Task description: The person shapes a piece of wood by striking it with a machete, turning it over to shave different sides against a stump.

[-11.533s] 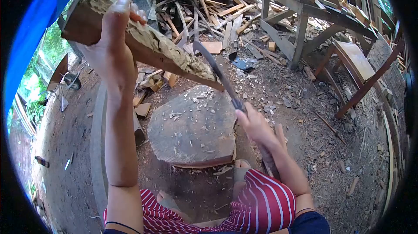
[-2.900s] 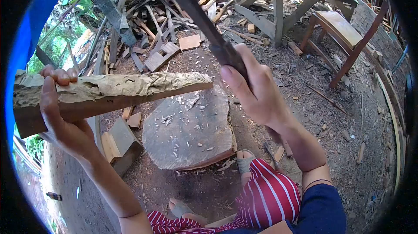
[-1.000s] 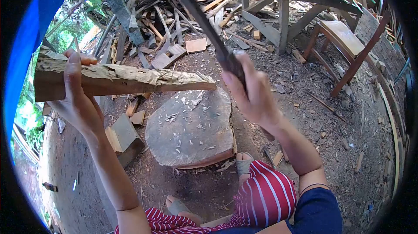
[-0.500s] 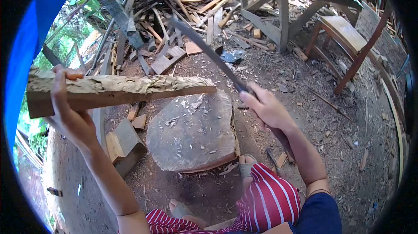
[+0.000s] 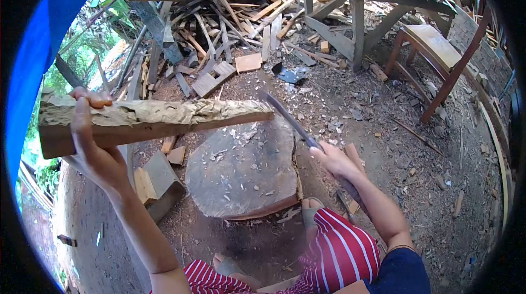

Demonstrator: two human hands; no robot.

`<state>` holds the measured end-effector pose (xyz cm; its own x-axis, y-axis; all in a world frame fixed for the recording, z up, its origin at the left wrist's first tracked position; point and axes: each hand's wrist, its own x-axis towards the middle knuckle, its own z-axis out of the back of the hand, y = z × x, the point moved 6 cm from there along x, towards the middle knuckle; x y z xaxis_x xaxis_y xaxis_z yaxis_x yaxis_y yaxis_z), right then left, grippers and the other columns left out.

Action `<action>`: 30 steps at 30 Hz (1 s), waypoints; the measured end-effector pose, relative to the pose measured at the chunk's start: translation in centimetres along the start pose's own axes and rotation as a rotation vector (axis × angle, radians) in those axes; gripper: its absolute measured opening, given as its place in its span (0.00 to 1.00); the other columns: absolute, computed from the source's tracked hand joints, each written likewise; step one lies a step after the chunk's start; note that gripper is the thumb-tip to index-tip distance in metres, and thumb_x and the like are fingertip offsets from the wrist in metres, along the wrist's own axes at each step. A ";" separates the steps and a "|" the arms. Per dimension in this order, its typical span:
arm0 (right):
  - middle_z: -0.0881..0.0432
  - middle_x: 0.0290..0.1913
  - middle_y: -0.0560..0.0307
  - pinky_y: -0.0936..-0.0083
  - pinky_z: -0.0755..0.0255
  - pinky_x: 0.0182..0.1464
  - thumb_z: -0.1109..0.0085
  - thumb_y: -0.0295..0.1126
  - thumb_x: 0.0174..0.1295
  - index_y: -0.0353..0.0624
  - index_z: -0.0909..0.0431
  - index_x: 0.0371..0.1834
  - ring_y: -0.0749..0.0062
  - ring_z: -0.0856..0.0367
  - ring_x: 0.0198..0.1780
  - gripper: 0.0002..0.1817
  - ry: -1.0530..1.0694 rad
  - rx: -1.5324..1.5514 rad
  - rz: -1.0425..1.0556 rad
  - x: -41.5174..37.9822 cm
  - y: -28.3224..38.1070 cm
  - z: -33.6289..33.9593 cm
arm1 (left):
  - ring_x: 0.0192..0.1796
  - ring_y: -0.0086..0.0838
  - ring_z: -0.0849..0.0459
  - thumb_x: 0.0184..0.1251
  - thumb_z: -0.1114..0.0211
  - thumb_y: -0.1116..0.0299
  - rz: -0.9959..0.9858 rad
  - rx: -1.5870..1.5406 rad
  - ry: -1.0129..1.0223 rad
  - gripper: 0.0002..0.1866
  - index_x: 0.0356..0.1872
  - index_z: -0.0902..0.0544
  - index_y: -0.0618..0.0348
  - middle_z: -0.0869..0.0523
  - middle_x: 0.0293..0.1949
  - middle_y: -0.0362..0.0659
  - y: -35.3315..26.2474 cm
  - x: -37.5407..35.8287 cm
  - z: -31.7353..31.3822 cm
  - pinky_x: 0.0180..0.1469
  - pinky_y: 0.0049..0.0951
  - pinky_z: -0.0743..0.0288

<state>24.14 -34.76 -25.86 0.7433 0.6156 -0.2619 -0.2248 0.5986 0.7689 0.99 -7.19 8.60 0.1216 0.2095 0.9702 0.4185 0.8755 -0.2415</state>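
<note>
My left hand [image 5: 97,149] is wrapped round the thick left end of a rough wooden plank [image 5: 175,113], thumb side towards me and fingertips over its top. The plank's upper face is pale and bark-like, its near side brown, and it tapers to the right. Its thin end overlaps the far edge of a chopping block [image 5: 235,171], a tree stump strewn with chips. In my right hand [image 5: 334,161] is a machete [image 5: 293,123] with a long handle running back under my forearm. The blade's tip is close beside the plank's thin end.
Scrap wood [image 5: 235,9] is heaped at the back. A wooden workbench [image 5: 356,26] and a chair [image 5: 433,45] stand at the back right. Left of the stump lies a cut wooden block [image 5: 159,179]. My sandalled feet [image 5: 311,209] are close to the stump. Chips litter the ground.
The machete has swung down and its blade now lies lower, near the plank's thin end. My right hand has dropped slightly; the plank has shifted a little lower in view.
</note>
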 end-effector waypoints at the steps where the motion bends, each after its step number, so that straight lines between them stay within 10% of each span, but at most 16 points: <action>1: 0.20 0.31 0.41 0.58 0.26 0.38 0.56 0.50 0.69 0.37 0.30 0.47 0.53 0.17 0.38 0.23 0.011 -0.002 -0.016 -1.4 1.5 0.9 | 0.35 0.30 0.20 0.64 0.41 0.69 0.080 -0.105 0.011 0.09 0.37 0.23 0.67 0.21 0.33 0.47 0.5 0.0 0.0 0.48 0.34 0.25; 5: 0.28 0.20 0.57 0.70 0.34 0.23 0.54 0.48 0.71 0.38 0.32 0.43 0.72 0.26 0.21 0.20 -0.009 0.335 0.173 -4.2 10.7 5.9 | 0.38 0.28 0.25 0.60 0.41 0.67 0.258 -0.359 0.015 0.14 0.41 0.28 0.68 0.26 0.37 0.46 0.7 0.1 -0.9 0.49 0.34 0.29; 8: 0.28 0.16 0.58 0.69 0.35 0.17 0.54 0.44 0.72 0.39 0.34 0.42 0.66 0.26 0.14 0.16 -0.327 0.334 0.554 -5.0 15.5 8.0 | 0.40 0.26 0.29 0.61 0.44 0.67 0.249 -0.444 0.119 0.16 0.46 0.32 0.67 0.30 0.38 0.44 -0.2 0.2 -1.9 0.49 0.33 0.34; 12: 0.20 0.24 0.42 0.53 0.27 0.30 0.56 0.46 0.71 0.39 0.35 0.47 0.48 0.16 0.29 0.18 -0.294 0.111 0.399 -3.0 13.0 4.7 | 0.40 0.26 0.29 0.61 0.44 0.68 0.233 -0.500 0.150 0.17 0.47 0.33 0.67 0.30 0.38 0.44 -1.0 0.0 -2.4 0.50 0.33 0.34; 15: 0.25 0.21 0.50 0.59 0.30 0.30 0.54 0.47 0.71 0.38 0.33 0.51 0.63 0.23 0.24 0.21 -0.211 -0.207 0.197 0.5 5.6 -0.6 | 0.40 0.26 0.28 0.60 0.44 0.71 0.199 -0.354 0.076 0.15 0.46 0.32 0.68 0.29 0.37 0.45 -1.1 -0.5 -2.2 0.49 0.33 0.33; 19: 0.28 0.23 0.57 0.68 0.32 0.24 0.53 0.48 0.70 0.40 0.30 0.46 0.70 0.27 0.21 0.19 -0.007 0.163 0.038 -0.3 7.7 0.4 | 0.37 0.27 0.26 0.60 0.41 0.71 0.267 -0.352 0.002 0.14 0.42 0.30 0.70 0.26 0.34 0.46 -0.4 -0.3 -1.4 0.48 0.33 0.30; 21: 0.30 0.21 0.60 0.73 0.36 0.21 0.54 0.46 0.71 0.41 0.30 0.45 0.76 0.29 0.19 0.17 -0.090 0.097 0.232 -0.7 9.7 2.2 | 0.35 0.27 0.26 0.60 0.40 0.70 0.255 -0.330 -0.038 0.15 0.43 0.30 0.70 0.26 0.33 0.46 -0.1 0.0 -1.4 0.48 0.32 0.30; 30: 0.22 0.22 0.46 0.61 0.28 0.30 0.53 0.44 0.70 0.39 0.34 0.48 0.55 0.17 0.27 0.17 -0.393 0.150 0.530 -4.4 17.0 6.4 | 0.39 0.28 0.28 0.61 0.44 0.68 0.271 -0.490 0.116 0.16 0.45 0.31 0.68 0.29 0.38 0.46 -0.5 -0.6 -1.6 0.51 0.35 0.33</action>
<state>21.02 -30.55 -7.88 0.7367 0.5573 0.3829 -0.5534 0.1715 0.8151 2.17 -8.44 8.13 0.3691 0.3256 0.8705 0.7236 0.4871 -0.4890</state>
